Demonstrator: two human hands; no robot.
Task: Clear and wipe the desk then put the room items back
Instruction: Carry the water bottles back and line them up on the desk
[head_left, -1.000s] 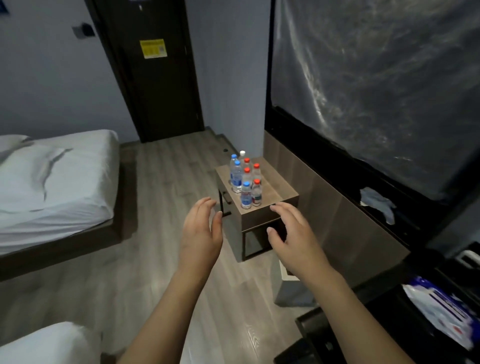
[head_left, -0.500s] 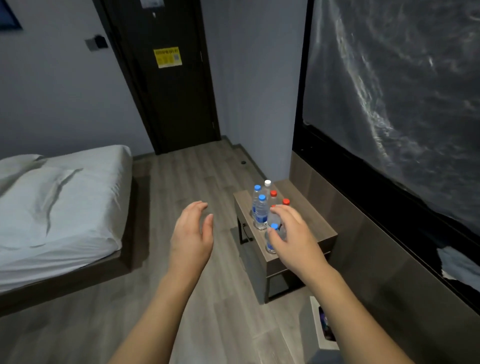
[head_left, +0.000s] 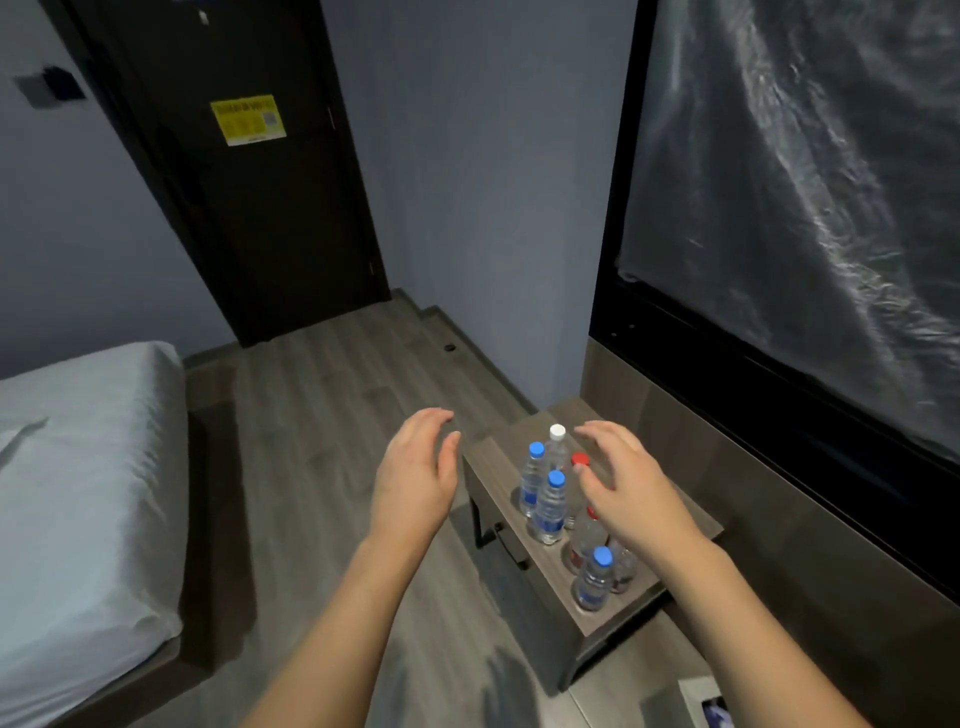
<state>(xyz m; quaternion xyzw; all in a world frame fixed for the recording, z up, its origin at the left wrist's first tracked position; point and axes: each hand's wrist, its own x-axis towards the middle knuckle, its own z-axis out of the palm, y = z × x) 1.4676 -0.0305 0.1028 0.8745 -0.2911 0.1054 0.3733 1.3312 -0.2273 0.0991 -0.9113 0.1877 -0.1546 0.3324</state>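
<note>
Clear plastic water bottles (head_left: 548, 506) stand upright in a tight cluster on the small grey-brown wooden side table (head_left: 491, 457), which sits at the right against the wood-panelled wall under a plastic-covered dark screen (head_left: 810, 197). Three show blue caps, one a white cap at the far end, and at least one a red cap; others are partly hidden behind the right hand (head_left: 631, 491). That hand hovers just above the cluster, palm down, fingers spread and loosely curled, holding nothing. The left hand (head_left: 415, 480) hangs over the grey plank floor (head_left: 332, 415) just left of the table, fingers together, slightly cupped, also empty.

Compared with half a second ago, the table and bottles lie nearer and lower in view, and the right hand, then level with the nearest bottle, now reaches over the middle of the cluster. A white-sheeted bed (head_left: 78, 493) lies at the left.
</note>
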